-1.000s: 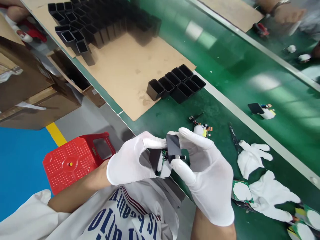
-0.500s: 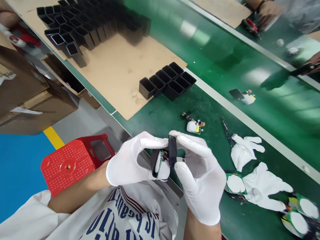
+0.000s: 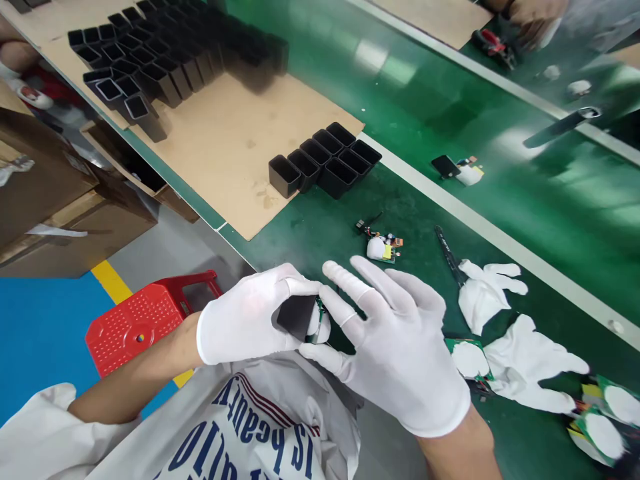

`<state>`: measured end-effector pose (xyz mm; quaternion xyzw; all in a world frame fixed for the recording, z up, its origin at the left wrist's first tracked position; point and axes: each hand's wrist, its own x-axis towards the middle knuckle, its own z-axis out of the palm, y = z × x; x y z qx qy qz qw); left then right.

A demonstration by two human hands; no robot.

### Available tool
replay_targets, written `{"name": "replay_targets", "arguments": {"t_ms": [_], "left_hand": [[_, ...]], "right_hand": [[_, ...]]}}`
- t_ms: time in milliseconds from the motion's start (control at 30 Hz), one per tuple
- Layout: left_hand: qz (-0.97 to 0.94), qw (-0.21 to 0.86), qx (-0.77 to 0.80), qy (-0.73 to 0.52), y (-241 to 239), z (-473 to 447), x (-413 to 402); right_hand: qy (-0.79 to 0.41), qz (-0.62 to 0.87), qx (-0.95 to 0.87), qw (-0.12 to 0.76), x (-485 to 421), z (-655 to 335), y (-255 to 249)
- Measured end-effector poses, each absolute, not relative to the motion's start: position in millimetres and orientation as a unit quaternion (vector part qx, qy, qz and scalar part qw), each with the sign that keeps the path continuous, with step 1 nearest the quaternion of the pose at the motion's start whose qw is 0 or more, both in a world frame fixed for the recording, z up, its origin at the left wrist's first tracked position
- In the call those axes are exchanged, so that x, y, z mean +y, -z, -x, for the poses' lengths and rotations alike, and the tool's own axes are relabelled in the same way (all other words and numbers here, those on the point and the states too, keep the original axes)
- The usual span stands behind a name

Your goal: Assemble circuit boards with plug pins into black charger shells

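Note:
My left hand [image 3: 247, 320], in a white glove, is closed around a small black housing [image 3: 296, 315] with a white part and a bit of circuit board showing at its right side. My right hand [image 3: 395, 340], also gloved, has its fingers stretched out and spread, with the thumb and index finger touching the housing's right end. Both hands hover over the near edge of the green belt [image 3: 450, 120]. A loose small circuit board with a white part [image 3: 380, 248] lies on the belt just beyond my right hand.
A cluster of empty black housings [image 3: 325, 160] stands on a cardboard sheet [image 3: 235, 140], with many more at the far left [image 3: 165, 53]. Spare white gloves [image 3: 520, 360], a black tool [image 3: 447, 250], and more boards [image 3: 600, 427] lie right. Red stool [image 3: 140, 327] below left. Another person's hand [image 3: 530, 13] at top right.
The black flat piece my right hand gripped is now seated against the housing in my left hand. My right fingers have opened and spread. The view drifted slightly.

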<state>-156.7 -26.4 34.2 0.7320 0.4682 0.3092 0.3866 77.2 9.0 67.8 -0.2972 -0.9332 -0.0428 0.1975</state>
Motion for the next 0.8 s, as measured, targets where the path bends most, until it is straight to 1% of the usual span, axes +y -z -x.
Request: {"name": "replay_targets", "arguments": {"t_ms": [100, 200, 300, 400, 533, 633, 667, 700, 800], "left_hand": [[-0.739, 0.388, 0.484, -0.264, -44.4, 156.5, -22.7], [-0.752, 0.382, 0.473, -0.256, -53.8, 153.5, -18.9], [-0.769, 0.387, 0.443, -0.249, -56.0, 151.9, -17.3], [-0.780, 0.375, 0.424, -0.267, -49.6, 152.9, -20.0], [-0.785, 0.356, 0.396, -0.316, -40.4, 150.5, -25.8], [-0.774, 0.375, 0.379, -0.342, -34.5, 141.8, -28.7], [-0.761, 0.393, 0.377, -0.353, -31.3, 137.9, -29.7], [-0.740, 0.417, 0.376, -0.369, -27.4, 133.7, -30.9], [-0.647, 0.506, 0.347, -0.452, -13.6, 120.9, -35.7]], "right_hand": [[0.024, 0.270, -0.939, 0.209, 10.9, -79.3, -64.3], [-0.001, 0.281, -0.933, 0.224, 8.5, -82.7, -63.7], [-0.054, 0.294, -0.923, 0.242, 3.8, -91.0, -63.6], [-0.102, 0.311, -0.908, 0.263, -0.8, -102.4, -63.7], [-0.106, 0.331, -0.894, 0.283, -3.9, -110.9, -67.0], [-0.107, 0.349, -0.885, 0.289, -7.5, -112.8, -67.3], [-0.101, 0.368, -0.870, 0.311, -10.8, -113.5, -65.3], [-0.090, 0.388, -0.845, 0.358, -15.6, -114.2, -61.9], [-0.077, 0.423, -0.714, 0.552, -38.4, -113.2, -44.9]]}}
